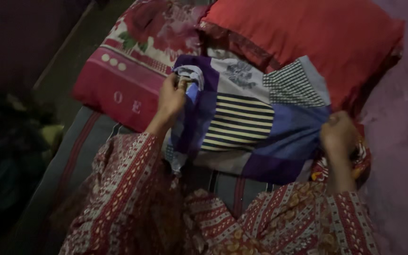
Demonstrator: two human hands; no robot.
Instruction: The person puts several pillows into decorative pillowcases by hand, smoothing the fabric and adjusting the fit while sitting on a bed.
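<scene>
Between both hands, patchwork cloth (256,123), left hand (172,98) and right hand (338,134) pinching its edges

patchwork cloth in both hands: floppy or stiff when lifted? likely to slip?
Likely floppy: the patchwork cloth bunches and folds where the left hand grips it. Probably light, since the right hand holds its far edge with a pinch. Slipping seems unlikely; it looks like woven fabric, though dim light hides the texture.

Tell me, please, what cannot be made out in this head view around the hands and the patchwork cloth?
- Left hand fingertips: buried in the bunched edge of the patchwork cloth.
- Right hand grip: fingers curl out of sight behind the cloth's edge.
- Dark heap at left: too dim to identify.
- Red pillow: top cut by the frame.
</scene>
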